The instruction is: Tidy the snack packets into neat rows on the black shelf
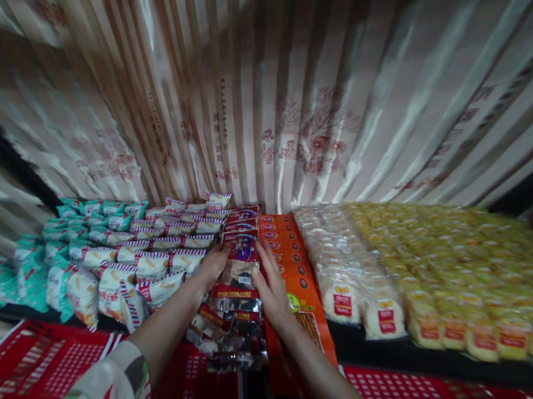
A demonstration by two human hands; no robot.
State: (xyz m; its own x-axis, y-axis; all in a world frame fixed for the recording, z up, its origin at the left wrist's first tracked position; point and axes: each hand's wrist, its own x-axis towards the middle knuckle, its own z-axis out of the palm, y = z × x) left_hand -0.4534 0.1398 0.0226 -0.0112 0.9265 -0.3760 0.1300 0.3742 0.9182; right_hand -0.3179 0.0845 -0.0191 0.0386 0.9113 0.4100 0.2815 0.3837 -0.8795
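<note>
In the middle of the shelf runs a row of dark red, see-through snack packets [240, 251], overlapping from front to back. My left hand [214, 263] holds the left edge of one packet, its fingertips partly hidden by the wrapping. Opposite it, my right hand [271, 288] grips the right edge, with its thumb over the packet's front and its fingers along the side. More of these packets [239, 328] lie piled at the front, below my hands. Orange bags [288, 257] line up just right of my right hand.
White striped bags [153, 265] and teal bags [55, 253] fill the left. Round white wrapped cakes [340, 296] and yellow packaged cakes [461, 276] stand in rows at right. Red plastic baskets [68, 352] sit below the black shelf edge [370, 341]. A printed curtain [230, 97] hangs behind.
</note>
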